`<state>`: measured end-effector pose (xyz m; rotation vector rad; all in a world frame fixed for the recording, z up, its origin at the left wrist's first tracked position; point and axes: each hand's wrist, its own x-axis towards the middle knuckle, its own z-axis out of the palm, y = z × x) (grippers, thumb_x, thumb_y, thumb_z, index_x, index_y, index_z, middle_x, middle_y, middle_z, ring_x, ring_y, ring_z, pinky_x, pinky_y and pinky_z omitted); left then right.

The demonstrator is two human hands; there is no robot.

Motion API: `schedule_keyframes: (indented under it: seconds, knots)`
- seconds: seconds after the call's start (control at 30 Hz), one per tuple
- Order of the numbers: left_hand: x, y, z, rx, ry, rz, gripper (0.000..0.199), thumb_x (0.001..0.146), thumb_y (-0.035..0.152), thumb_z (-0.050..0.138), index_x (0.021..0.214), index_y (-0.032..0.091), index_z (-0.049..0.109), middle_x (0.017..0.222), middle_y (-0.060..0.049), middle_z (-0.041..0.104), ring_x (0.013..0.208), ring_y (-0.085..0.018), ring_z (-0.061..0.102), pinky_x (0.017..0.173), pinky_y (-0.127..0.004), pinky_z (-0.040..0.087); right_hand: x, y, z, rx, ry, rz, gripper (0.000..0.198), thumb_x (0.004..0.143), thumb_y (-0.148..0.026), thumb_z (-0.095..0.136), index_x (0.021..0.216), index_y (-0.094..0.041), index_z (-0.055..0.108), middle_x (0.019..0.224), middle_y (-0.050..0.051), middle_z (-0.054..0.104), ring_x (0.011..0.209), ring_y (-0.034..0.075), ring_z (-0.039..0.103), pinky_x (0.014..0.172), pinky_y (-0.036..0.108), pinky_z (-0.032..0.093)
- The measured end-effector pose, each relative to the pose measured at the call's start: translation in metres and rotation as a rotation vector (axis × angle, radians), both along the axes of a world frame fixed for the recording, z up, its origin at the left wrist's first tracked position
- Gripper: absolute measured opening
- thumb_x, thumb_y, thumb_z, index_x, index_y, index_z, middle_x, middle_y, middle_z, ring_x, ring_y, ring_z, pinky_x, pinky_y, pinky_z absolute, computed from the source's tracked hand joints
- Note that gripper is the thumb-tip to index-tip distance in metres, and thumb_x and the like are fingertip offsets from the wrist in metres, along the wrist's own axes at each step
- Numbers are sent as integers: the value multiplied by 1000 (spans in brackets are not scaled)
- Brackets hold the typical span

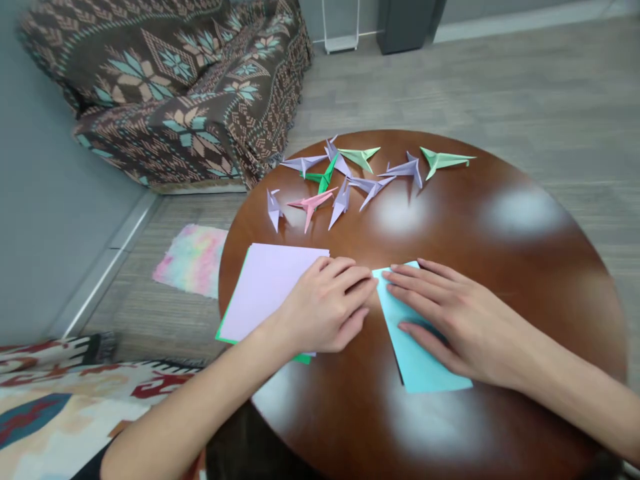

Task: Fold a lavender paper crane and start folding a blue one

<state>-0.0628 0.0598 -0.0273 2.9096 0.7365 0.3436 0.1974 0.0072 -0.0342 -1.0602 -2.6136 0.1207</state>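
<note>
A folded sheet of light blue paper (pixel 425 370) lies on the round brown table, its long side slanting toward me. My right hand (pixel 460 317) rests flat over it, fingers stretched out and the thumb apart below them. At the paper's upper left corner are the curled fingertips of my left hand (pixel 333 307), closed at that corner; the exact grip is partly hidden. Beneath my left wrist and to its left sits a stack of square paper (pixel 273 280), lilac on top with green edges showing under it.
Several folded paper cranes in lilac, green and pink, among them a pink crane (pixel 311 203) and a pale green crane (pixel 443 160), stand along the far side of the table (pixel 540 280). Beyond are a patterned sofa (pixel 190 120) and a fluffy pastel mat (pixel 193 260).
</note>
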Motion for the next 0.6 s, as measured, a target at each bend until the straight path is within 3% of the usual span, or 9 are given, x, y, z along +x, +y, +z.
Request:
schedule_keyframes:
  seconds: [0.2,0.6]
  knots:
    - [4,-6,0,-12,-8,28,38,102,33,54,131,13,67,130,-13,72,118,-30,61,95,-48,48,-1,-1,-6,32,22,6,41,104,-27,54,136,-5,67,145,21,68,133,39,67,111,61,55]
    - [6,-7,-3,3,-14,57,46,104,46,55,132,13,68,130,-15,72,119,-31,61,92,-49,49,1,-3,-10,-27,109,-19,53,100,-26,60,151,-11,59,146,21,67,136,39,64,113,60,55]
